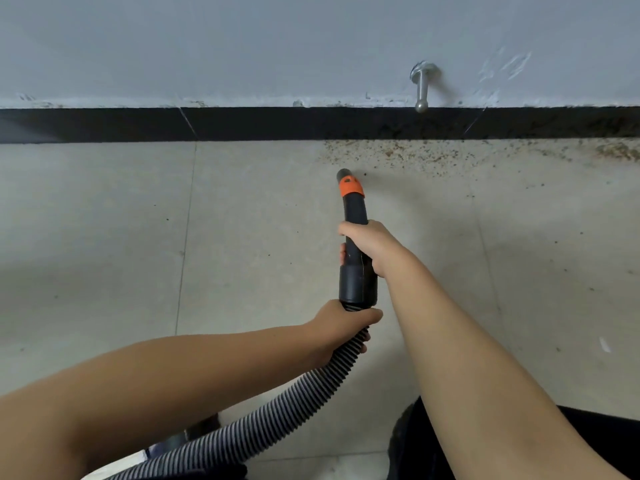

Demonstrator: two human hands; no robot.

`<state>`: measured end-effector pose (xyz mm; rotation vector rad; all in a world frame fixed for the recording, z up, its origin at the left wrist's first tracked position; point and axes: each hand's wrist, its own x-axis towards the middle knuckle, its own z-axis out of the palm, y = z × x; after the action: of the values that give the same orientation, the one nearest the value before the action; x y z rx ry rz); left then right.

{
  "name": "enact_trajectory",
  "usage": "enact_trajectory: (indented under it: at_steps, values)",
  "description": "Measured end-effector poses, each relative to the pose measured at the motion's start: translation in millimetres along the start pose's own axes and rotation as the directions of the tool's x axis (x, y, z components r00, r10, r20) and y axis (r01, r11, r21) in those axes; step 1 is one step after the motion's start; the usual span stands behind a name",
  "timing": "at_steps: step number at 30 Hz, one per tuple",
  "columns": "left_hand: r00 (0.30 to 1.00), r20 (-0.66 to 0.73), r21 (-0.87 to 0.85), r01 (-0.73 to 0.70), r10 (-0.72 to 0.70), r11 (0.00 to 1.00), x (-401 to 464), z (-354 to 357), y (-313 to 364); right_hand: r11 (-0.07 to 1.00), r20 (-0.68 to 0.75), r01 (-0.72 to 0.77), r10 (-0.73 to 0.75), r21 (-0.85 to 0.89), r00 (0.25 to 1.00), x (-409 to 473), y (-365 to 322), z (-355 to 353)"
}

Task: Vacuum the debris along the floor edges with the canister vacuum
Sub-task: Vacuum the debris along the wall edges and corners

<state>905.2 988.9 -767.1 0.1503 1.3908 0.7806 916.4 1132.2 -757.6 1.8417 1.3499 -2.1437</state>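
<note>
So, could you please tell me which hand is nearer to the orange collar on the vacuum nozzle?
Right. The right hand grips the nozzle just below the orange collar; the left hand holds the ribbed hose farther back.

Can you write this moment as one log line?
right hand grips nozzle | left hand grips hose | debris by baseboard, uncleared

Debris point(433, 155) along baseboard point(242, 123), right of nozzle tip point(344, 174); doorstop point(422, 86) above.
</note>
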Motion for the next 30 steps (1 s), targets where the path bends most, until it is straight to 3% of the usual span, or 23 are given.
enact_trajectory:
  at_steps: [5, 13, 22, 30]
  values:
    - [1.000, -0.007, 0.063, -0.011, 0.012, 0.998, 1, -16, 8, 0.998, -0.016, 0.005, -0.004, 0.060, 1.000, -1, -4, 6]
    - [0.996, 0.086, 0.108, -0.028, 0.019, 0.994, 23, 18, 33, 0.984, -0.144, -0.012, 0.038, 0.179, 0.989, 11, -14, -47]
    - [0.999, 0.051, -0.015, -0.001, 0.001, 1.000, 21, 4, 29, 0.998, -0.039, 0.010, -0.007, 0.056, 0.999, 22, -19, -20]
    - [0.997, -0.050, -0.053, -0.064, 0.062, 0.996, 17, -18, 22, 0.999, 0.062, 0.042, -0.042, 0.000, 0.997, 24, -27, 17]
